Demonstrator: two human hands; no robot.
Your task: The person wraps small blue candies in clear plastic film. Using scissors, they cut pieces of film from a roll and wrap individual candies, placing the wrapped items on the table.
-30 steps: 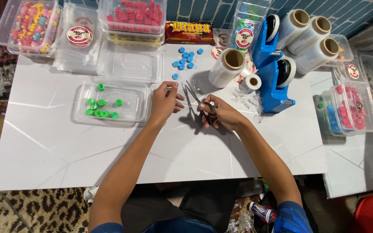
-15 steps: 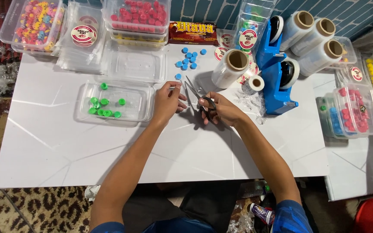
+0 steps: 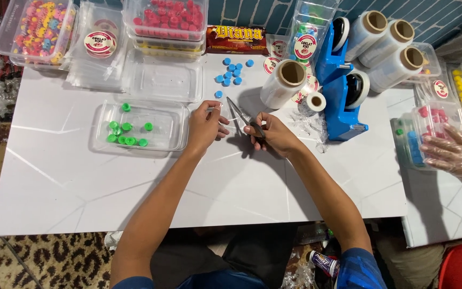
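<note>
1. We see a white desk (image 3: 81,192) set on a leopard-print carpet (image 3: 43,262).
2. Near its left side we find a clear tray (image 3: 158,139) holding green caps (image 3: 126,140) — loose blue caps (image 3: 232,72) lie further back.
3. At the back we count lidded tubs of red sweets (image 3: 166,16) and mixed-colour sweets (image 3: 38,27).
4. On the right we note a blue tape dispenser (image 3: 340,91) — rolls of clear film (image 3: 386,45) just beside it.
5. At the far right edge, another person's gloved hand (image 3: 455,158) rests over a tub.

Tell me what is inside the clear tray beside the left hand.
The clear tray holds small green round pieces, most in a cluster near its lower left corner, and a few apart. The left hand lies beside the tray and hides nothing inside it.
</note>
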